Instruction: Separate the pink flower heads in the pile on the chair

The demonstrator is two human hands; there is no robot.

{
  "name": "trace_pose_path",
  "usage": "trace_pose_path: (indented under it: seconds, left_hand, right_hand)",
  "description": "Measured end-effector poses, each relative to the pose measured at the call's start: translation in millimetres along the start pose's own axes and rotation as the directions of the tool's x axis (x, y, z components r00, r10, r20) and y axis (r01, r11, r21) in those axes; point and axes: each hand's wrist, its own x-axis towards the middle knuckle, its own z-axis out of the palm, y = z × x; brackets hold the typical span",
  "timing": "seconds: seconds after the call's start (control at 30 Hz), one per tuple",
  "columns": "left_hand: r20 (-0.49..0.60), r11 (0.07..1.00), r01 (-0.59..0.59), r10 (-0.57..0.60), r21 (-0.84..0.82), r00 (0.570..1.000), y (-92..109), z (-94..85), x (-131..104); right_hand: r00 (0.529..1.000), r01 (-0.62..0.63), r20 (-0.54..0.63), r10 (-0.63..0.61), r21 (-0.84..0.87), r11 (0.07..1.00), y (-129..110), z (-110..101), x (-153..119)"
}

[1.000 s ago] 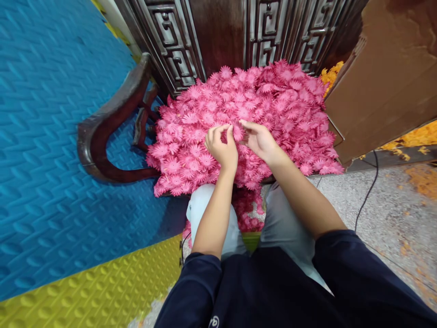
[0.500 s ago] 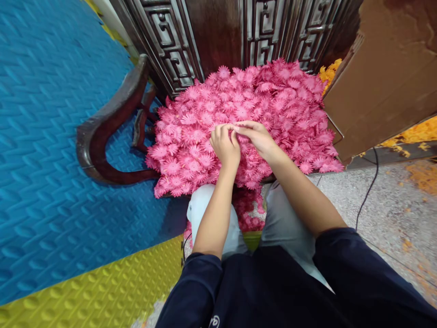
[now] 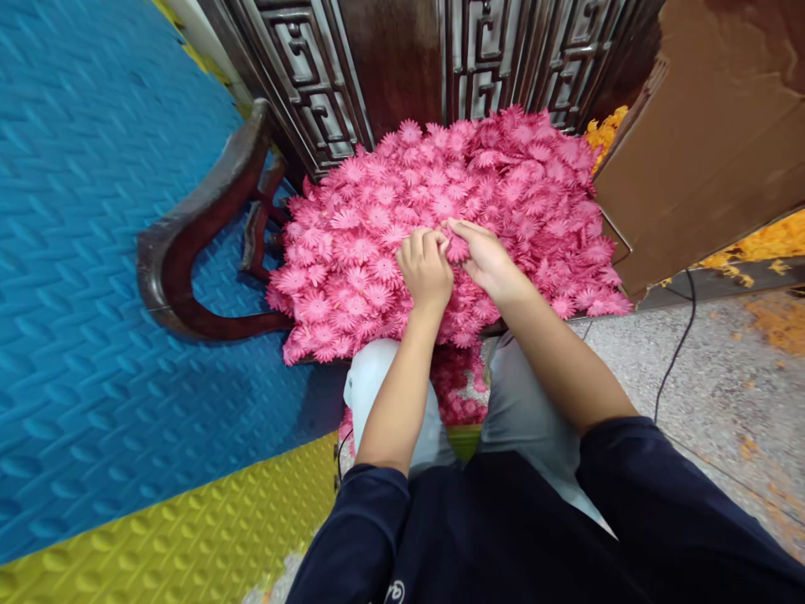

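A broad heap of pink artificial flower heads (image 3: 371,197) lies in front of me, with both hands just above its middle. My left hand (image 3: 426,267) is closed, its fingers curled and the thumb side turned toward the other hand. What it pinches is too small to make out. My right hand (image 3: 489,262) is closed too, thumb and fingertips coming together beside the left fingertips. A pink flower (image 3: 458,247) shows between the two hands, against the right fingers; whether it is gripped or part of the heap behind is hard to tell.
Behind the heap stands a dark carved wooden panel (image 3: 396,67). A curved wooden armrest (image 3: 169,277) is at left, over blue matting (image 3: 75,335). To the right are a cardboard box (image 3: 710,159), orange petals (image 3: 776,243) and a black cable (image 3: 677,361). Pink flowers also lie between my knees.
My left hand has shifted slightly right and turned, its fingers curling more. The right fingertips have parted a little from the left ones, and a pink flower now shows between the hands.
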Motion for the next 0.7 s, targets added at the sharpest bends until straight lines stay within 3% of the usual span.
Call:
trace_pose_path:
  seconds: [0.27,0.43,0.6,0.7]
  left_hand:
    - [-0.092,0.992,-0.122,0.121,-0.012,0.988,2,0.4,-4]
    - [-0.106,0.989,-0.126,0.117,-0.080,0.987,5,1.5,-7]
    - [-0.175,0.980,-0.100,0.070,-0.172,0.982,9,4.9,-9]
    - [-0.163,0.973,-0.039,0.001,-0.228,0.987,7,6.4,-8]
  right_hand:
    - [0.988,0.016,0.151,-0.011,-0.030,0.999,-3,1,-2]
    - [0.971,0.030,0.240,0.004,-0.139,0.990,-9,3,-9]
    - [0.979,0.025,0.204,0.009,-0.162,0.987,-4,1,-2]
    - [0.986,0.029,0.169,0.003,-0.183,0.983,0,1,1]
